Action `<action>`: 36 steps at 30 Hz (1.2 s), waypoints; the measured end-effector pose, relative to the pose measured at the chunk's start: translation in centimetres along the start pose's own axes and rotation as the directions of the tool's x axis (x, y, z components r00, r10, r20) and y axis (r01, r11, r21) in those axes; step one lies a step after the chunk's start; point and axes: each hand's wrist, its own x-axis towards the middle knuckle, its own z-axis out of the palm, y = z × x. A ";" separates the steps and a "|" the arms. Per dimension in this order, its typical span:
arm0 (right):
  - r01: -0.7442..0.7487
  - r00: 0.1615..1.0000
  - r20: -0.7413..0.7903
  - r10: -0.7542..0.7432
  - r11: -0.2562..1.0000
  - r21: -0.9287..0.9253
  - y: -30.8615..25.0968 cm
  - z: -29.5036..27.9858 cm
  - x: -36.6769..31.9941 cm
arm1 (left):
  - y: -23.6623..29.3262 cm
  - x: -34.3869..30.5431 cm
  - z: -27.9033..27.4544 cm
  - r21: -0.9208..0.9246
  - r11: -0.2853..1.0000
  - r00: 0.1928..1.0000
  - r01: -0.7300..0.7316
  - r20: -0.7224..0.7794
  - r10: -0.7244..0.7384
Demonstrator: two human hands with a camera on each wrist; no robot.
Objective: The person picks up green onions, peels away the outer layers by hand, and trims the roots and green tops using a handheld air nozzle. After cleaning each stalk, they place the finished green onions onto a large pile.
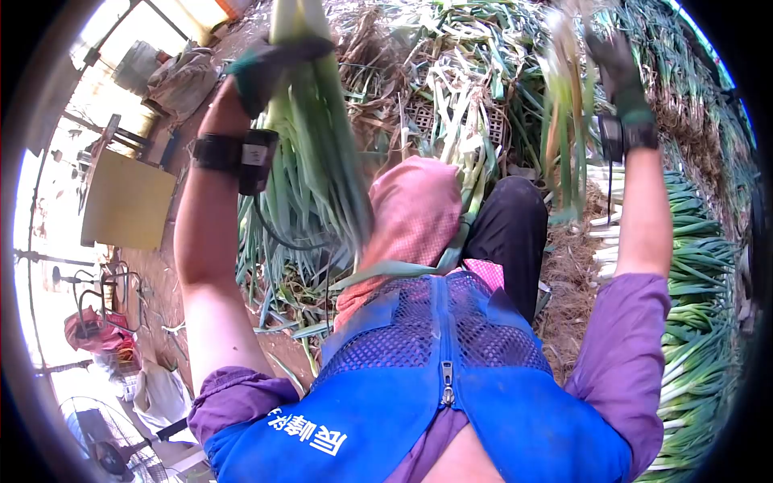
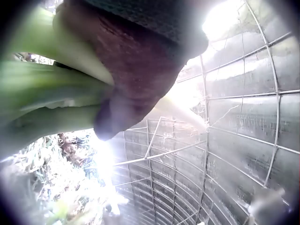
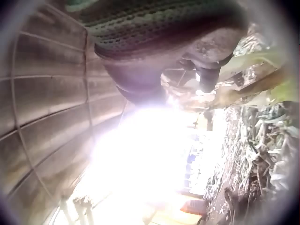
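My gloved left hand (image 1: 274,71) grips a thick bundle of large green onions (image 1: 318,137). Its long green leaves hang down toward the lap. In the left wrist view, the dark glove (image 2: 136,70) wraps around the pale green stems (image 2: 56,89), and a white stalk end (image 2: 183,112) sticks out past the fingers. On the other side, my gloved right hand (image 1: 618,72) is raised beside a limp strand of yellowed onion leaves (image 1: 568,113), blurred. The right wrist view has its curled fingertips (image 3: 208,77) at these yellow-green leaves (image 3: 255,84), pinching them.
Loose onion leaves and scraps (image 1: 451,88) are heaped in front, partly over a plastic crate (image 1: 497,125). Rows of green onions (image 1: 692,266) lie along the right. At left stand a yellowish board (image 1: 129,197), a sack (image 1: 183,79) and a fan (image 1: 109,443).
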 end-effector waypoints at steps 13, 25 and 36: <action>0.751 0.639 0.769 0.013 0.204 -0.627 -20.6 8.4 -8.9 | -6.3 0.6 22.7 0.378 0.891 0.895 -0.253 0.442 0.066; -0.257 0.459 0.658 0.597 0.798 -0.545 -16.3 5.7 -26.4 | -5.2 -9.5 24.4 -0.191 0.932 0.525 0.307 0.851 0.002; -0.281 0.696 0.543 0.470 0.874 -0.396 -16.9 6.8 -29.8 | -10.0 -12.6 31.2 -0.829 0.135 0.835 0.543 0.550 0.017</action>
